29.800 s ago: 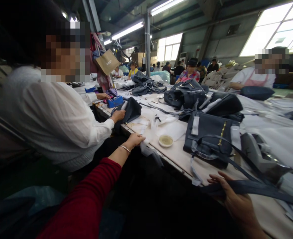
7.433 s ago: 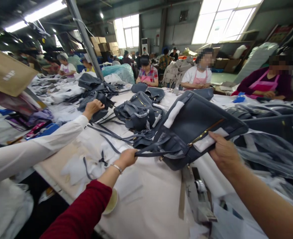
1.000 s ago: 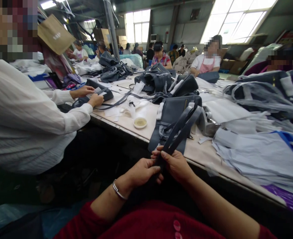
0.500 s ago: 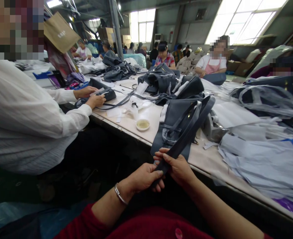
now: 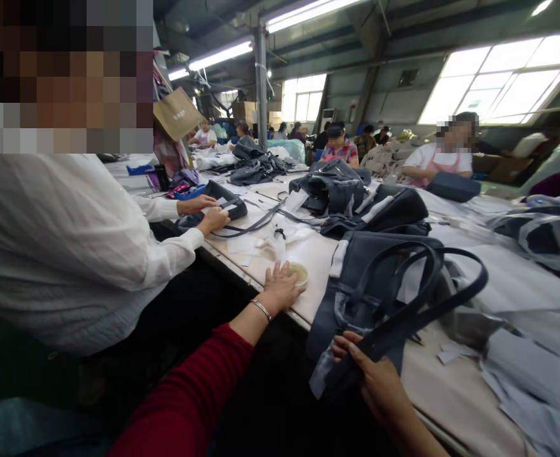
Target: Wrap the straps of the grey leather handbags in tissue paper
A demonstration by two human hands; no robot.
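Observation:
A dark navy handbag (image 5: 356, 260) lies at the table's near edge, its long looped straps rising to the right. My right hand (image 5: 372, 374) is closed around the lower part of a bag strap (image 5: 398, 324), and clear plastic wrap (image 5: 324, 374) hangs beside the fingers. Farther left, my left hand (image 5: 282, 289), with a bangle on the wrist, reaches over the table edge with its fingers spread. It is at a small round dish (image 5: 299, 274) of pale yellowish stuff and partly covers it. Whether the fingertips touch the dish's contents I cannot tell.
To my left a co-worker in a white top works on a dark bag (image 5: 220, 198) at the table edge. More navy bags (image 5: 379, 209) are heaped in the middle. White sheets (image 5: 536, 374) lie on the right. Other people sit across the table.
My left hand has let go of the strap and moved left to the dish. My right hand keeps the strap, whose loops now spread rightward. The view has shifted left and up.

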